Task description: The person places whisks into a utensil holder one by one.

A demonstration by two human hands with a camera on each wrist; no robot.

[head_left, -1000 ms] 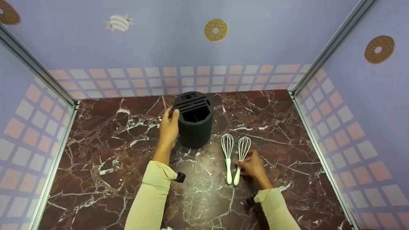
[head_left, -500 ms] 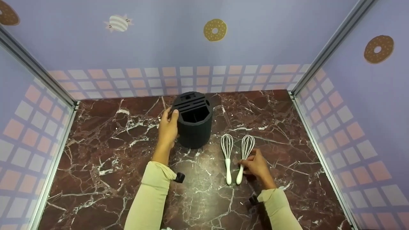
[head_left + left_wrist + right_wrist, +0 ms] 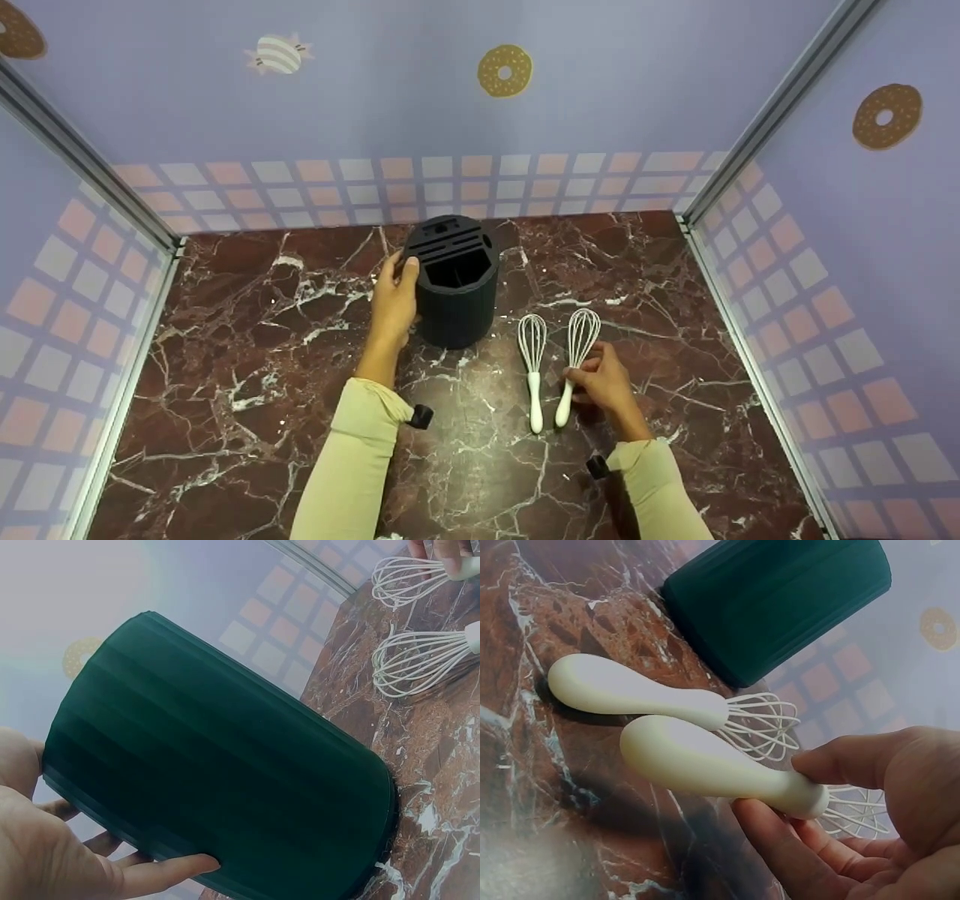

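Observation:
A dark cylindrical utensil holder stands upright, its top divided into slots and one larger opening. My left hand holds it by its left side, the thumb near the rim; in the left wrist view the fingers spread along the ribbed wall of the holder. My right hand pinches a white whisk between thumb and fingers, where handle meets wires. In the right wrist view that whisk's handle looks raised off the surface. A second, similar whisk lies just left of it, untouched.
The red-brown marbled tabletop carries everything. A lilac back wall with printed sweets and checks rises behind the holder. Side panels in metal frames enclose the table left and right.
The right hand has shifted its whisk slightly right and away from me, widening the gap to the other whisk. My left hand and the utensil holder have stayed almost still.

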